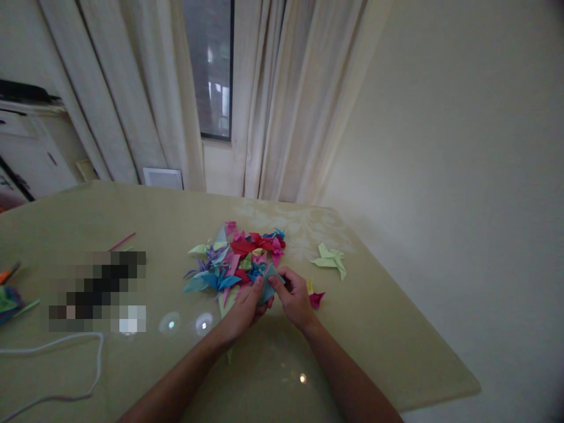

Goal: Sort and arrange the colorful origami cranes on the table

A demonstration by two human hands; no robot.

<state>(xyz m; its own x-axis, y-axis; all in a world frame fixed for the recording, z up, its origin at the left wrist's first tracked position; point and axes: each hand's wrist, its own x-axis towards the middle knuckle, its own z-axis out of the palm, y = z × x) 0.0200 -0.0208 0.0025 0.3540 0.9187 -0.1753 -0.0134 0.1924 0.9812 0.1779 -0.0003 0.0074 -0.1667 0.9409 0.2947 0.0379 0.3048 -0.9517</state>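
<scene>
My left hand (247,305) and my right hand (294,296) meet over the table, both pinching a small blue-grey piece of folded paper (269,283). The fingers of both hands are closed on it. Just beyond them lies a pile of folded paper cranes (238,257) in red, pink, blue, purple and pale green. A pale green crane (329,258) lies apart to the right of the pile. A small pink folded piece (316,299) sits beside my right wrist.
The table (388,329) has a glossy olive-green top; its right edge runs close to a plain wall. A white cord (57,364) curls at the left front. A pink stick (122,241) and coloured items (9,296) lie at the left. Curtains and a window stand behind.
</scene>
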